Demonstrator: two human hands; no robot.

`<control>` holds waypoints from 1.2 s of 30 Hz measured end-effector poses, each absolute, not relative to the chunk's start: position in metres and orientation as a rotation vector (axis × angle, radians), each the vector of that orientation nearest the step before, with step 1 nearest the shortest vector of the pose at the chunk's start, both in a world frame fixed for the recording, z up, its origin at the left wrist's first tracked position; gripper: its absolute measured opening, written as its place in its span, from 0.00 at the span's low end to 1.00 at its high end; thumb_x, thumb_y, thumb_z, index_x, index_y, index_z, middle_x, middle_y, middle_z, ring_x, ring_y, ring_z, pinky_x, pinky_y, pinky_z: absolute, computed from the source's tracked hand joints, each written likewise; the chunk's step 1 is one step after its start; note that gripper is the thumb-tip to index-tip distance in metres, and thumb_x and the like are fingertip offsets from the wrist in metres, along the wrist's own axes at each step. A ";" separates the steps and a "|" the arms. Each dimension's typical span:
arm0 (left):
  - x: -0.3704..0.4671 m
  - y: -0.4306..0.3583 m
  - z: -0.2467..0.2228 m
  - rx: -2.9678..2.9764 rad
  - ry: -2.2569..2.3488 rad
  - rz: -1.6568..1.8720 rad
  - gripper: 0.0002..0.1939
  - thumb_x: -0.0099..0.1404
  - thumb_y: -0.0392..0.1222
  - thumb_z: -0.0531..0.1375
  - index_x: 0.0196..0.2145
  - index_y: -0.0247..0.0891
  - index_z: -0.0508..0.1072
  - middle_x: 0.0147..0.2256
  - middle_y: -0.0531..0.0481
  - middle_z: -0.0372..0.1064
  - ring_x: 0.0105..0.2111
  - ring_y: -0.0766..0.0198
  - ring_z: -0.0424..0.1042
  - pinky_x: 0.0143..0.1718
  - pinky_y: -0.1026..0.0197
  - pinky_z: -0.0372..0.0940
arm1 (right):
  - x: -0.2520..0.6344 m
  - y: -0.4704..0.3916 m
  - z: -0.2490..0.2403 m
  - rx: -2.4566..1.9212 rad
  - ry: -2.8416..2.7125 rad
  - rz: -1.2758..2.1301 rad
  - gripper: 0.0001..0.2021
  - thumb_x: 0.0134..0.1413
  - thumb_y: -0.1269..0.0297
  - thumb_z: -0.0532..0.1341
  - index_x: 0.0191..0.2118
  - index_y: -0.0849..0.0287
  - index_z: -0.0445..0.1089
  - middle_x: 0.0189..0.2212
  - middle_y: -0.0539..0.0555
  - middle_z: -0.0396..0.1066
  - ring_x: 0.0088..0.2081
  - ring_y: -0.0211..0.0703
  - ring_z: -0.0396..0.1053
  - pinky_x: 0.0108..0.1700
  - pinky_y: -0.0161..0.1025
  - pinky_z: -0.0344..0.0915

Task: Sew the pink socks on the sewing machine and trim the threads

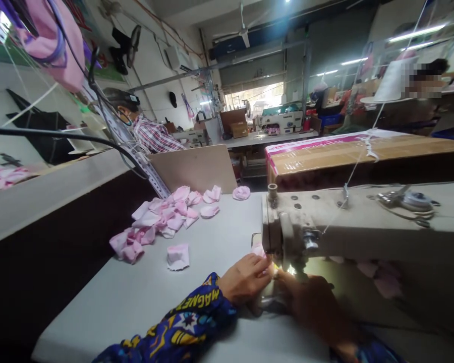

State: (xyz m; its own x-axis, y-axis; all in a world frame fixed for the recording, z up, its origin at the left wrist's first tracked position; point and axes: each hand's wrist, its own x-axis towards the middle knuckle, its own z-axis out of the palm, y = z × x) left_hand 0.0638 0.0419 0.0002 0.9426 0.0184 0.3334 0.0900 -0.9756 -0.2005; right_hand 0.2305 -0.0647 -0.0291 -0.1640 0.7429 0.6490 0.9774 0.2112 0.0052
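Observation:
Under the head of a sewing machine, a small pink cloth piece lies by the lit needle area. My left hand is at the left of the needle, its fingers pressed together on the pink cloth. My right hand is at the right, in the machine's shadow, with fingertips close to the needle; what they hold is hidden. On the white table, a heap of pink cloth pieces lies to the left, and a single pink piece sits nearer to my left hand.
Behind the machine stands a large cardboard box. An upright tan board edges the table's back. A person in a checked shirt is at the back left. Thread runs down from a white cone. More pink pieces lie beneath the machine arm.

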 end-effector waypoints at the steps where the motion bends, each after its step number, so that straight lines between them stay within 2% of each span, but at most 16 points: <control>1: 0.064 0.044 0.002 -2.849 -0.039 -0.507 0.11 0.71 0.33 0.47 0.38 0.36 0.69 0.38 0.45 0.69 0.35 0.64 0.67 0.38 0.60 0.65 | 0.231 -0.066 -0.028 -1.621 -1.977 -0.598 0.14 0.45 0.77 0.57 0.36 0.55 0.74 0.14 0.49 0.67 0.14 0.41 0.62 0.19 0.38 0.48; 4: 0.067 0.047 0.003 -2.776 0.086 -0.632 0.12 0.70 0.31 0.46 0.36 0.33 0.68 0.34 0.45 0.69 0.34 0.62 0.66 0.37 0.59 0.64 | 0.232 -0.065 -0.028 -1.682 -2.015 -0.588 0.06 0.50 0.70 0.63 0.35 0.53 0.74 0.16 0.50 0.67 0.16 0.41 0.63 0.20 0.37 0.50; 7: 0.071 0.048 -0.003 -2.818 -0.023 -0.765 0.11 0.71 0.34 0.47 0.34 0.34 0.67 0.29 0.48 0.68 0.32 0.62 0.66 0.39 0.59 0.64 | 0.228 -0.061 -0.033 -1.708 -1.960 -0.600 0.10 0.50 0.67 0.64 0.41 0.53 0.74 0.19 0.52 0.67 0.18 0.42 0.63 0.22 0.38 0.52; 11: 0.075 0.050 -0.015 -2.883 -0.293 -0.910 0.13 0.71 0.45 0.50 0.31 0.36 0.66 0.25 0.50 0.66 0.28 0.63 0.65 0.33 0.60 0.62 | 0.220 -0.051 -0.041 -1.689 -1.943 -0.686 0.12 0.54 0.64 0.61 0.45 0.54 0.73 0.23 0.55 0.70 0.22 0.44 0.65 0.26 0.39 0.56; 13: 0.076 0.051 -0.017 -2.916 -0.324 -0.932 0.14 0.70 0.47 0.50 0.32 0.36 0.67 0.26 0.50 0.67 0.28 0.63 0.66 0.32 0.60 0.62 | 0.216 -0.047 -0.044 -1.701 -1.944 -0.697 0.11 0.56 0.67 0.59 0.44 0.56 0.73 0.23 0.54 0.69 0.23 0.45 0.65 0.27 0.40 0.57; 17: 0.074 0.051 -0.008 -3.020 -0.320 -0.912 0.14 0.71 0.39 0.46 0.34 0.36 0.68 0.29 0.47 0.70 0.30 0.62 0.67 0.32 0.60 0.62 | 0.213 -0.045 -0.043 -1.747 -1.970 -0.708 0.13 0.58 0.74 0.55 0.43 0.55 0.73 0.25 0.54 0.70 0.27 0.44 0.67 0.30 0.39 0.58; 20: 0.071 0.052 0.001 -3.084 -0.209 -0.935 0.12 0.70 0.37 0.46 0.36 0.36 0.69 0.32 0.45 0.72 0.33 0.61 0.69 0.35 0.59 0.63 | 0.214 -0.049 -0.033 -1.689 -2.055 -0.800 0.15 0.59 0.78 0.52 0.44 0.58 0.73 0.22 0.53 0.69 0.25 0.41 0.66 0.28 0.37 0.57; 23: 0.067 0.052 0.005 -3.130 0.008 -0.926 0.10 0.69 0.35 0.48 0.39 0.37 0.69 0.34 0.46 0.74 0.36 0.62 0.70 0.39 0.58 0.62 | 0.214 -0.053 -0.025 -1.633 -2.071 -0.830 0.16 0.57 0.81 0.52 0.38 0.59 0.74 0.20 0.52 0.67 0.23 0.40 0.65 0.26 0.37 0.56; 26: 0.063 0.050 0.005 -3.162 0.062 -0.829 0.11 0.70 0.35 0.48 0.45 0.37 0.68 0.39 0.46 0.75 0.40 0.62 0.70 0.43 0.58 0.62 | 0.215 -0.056 -0.024 -1.594 -2.000 -0.773 0.14 0.51 0.83 0.52 0.31 0.60 0.72 0.18 0.52 0.66 0.20 0.40 0.64 0.24 0.36 0.54; 29: 0.060 0.045 0.002 -3.165 -0.061 -0.741 0.13 0.71 0.36 0.47 0.48 0.39 0.68 0.41 0.46 0.75 0.40 0.62 0.70 0.43 0.58 0.62 | 0.217 -0.059 -0.028 -1.586 -1.978 -0.635 0.13 0.47 0.82 0.53 0.33 0.60 0.70 0.18 0.50 0.66 0.18 0.38 0.63 0.22 0.36 0.50; 34: 0.062 0.038 -0.003 -3.187 -0.185 -0.795 0.10 0.69 0.37 0.49 0.44 0.38 0.69 0.39 0.45 0.73 0.39 0.61 0.69 0.42 0.59 0.63 | 0.220 -0.064 -0.035 -1.674 -2.047 -0.475 0.17 0.45 0.80 0.56 0.41 0.57 0.70 0.17 0.46 0.67 0.16 0.36 0.62 0.21 0.35 0.47; 36: 0.063 0.037 -0.005 -3.190 -0.222 -0.831 0.09 0.68 0.37 0.50 0.42 0.37 0.69 0.39 0.45 0.73 0.39 0.61 0.69 0.42 0.58 0.63 | 0.221 -0.065 -0.035 -1.695 -2.055 -0.443 0.17 0.44 0.79 0.56 0.40 0.56 0.70 0.18 0.46 0.68 0.17 0.36 0.64 0.22 0.35 0.47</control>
State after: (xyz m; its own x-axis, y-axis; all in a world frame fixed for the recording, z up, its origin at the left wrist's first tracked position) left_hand 0.0630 0.0367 -0.0050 0.8655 0.1694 0.4715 0.0881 -0.9779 0.1896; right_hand 0.2207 -0.0647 -0.0345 -0.1544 0.8394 0.5211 0.9796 0.1988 -0.0301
